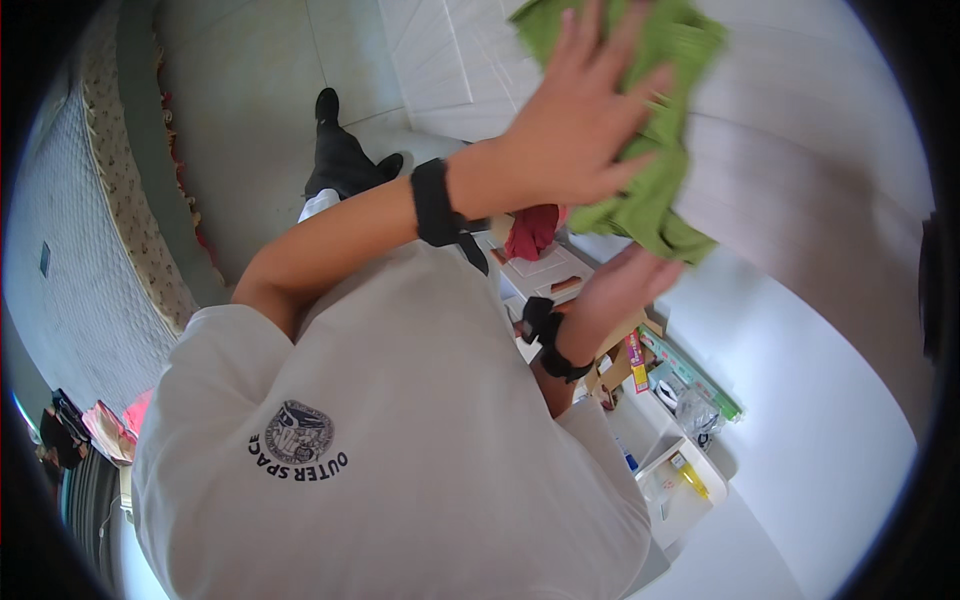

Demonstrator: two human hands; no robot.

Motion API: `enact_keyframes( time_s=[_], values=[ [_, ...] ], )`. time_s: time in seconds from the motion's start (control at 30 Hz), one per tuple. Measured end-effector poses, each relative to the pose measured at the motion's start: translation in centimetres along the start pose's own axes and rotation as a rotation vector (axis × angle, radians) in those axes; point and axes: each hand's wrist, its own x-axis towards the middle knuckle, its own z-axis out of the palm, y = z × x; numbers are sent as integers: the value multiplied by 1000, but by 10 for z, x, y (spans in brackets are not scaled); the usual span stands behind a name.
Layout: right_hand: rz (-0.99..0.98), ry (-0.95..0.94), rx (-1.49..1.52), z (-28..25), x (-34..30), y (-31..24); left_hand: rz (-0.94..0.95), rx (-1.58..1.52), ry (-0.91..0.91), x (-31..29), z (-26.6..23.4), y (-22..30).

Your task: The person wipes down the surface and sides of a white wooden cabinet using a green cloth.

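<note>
A green cloth [655,165], creased and partly blurred, lies across the upper right against a pale, wood-grained surface [780,180]. Over its upper part is my left hand [580,125], fingers spread and stretched out on the fabric. Beside the cloth's lower edge is my right hand [630,285], its fingers smeared by motion and partly covered by the cloth, so its grip does not show. Each wrist wears a black band.
Below my right hand, white shelving [665,425] holds boxes, a clear plastic bag [700,412] and a yellow item [692,478]. A red cloth [533,230] lies near my right forearm. A bed with a quilted mattress [70,230] stands left; another person's dark-trousered leg [345,155] shows above.
</note>
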Motion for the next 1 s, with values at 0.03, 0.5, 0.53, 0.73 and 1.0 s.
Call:
enact_keyframes(
  time_s=[0.03,0.5,0.53,0.73,1.0],
  values=[
    [-91,61,218,4,3,-12,-4,17,10,11,-1,2],
    [-316,-188,75,42,-8,87,-162,68,-23,-65,5,-67],
    [-348,-186,31,41,-3,86,-99,100,-100,-64,-3,-57],
    [-106,38,411,18,25,-10,70,186,51,18,-6,-30],
    [-463,-132,91,38,-2,61,137,200,-30,-37,-6,-95]
  ],
)
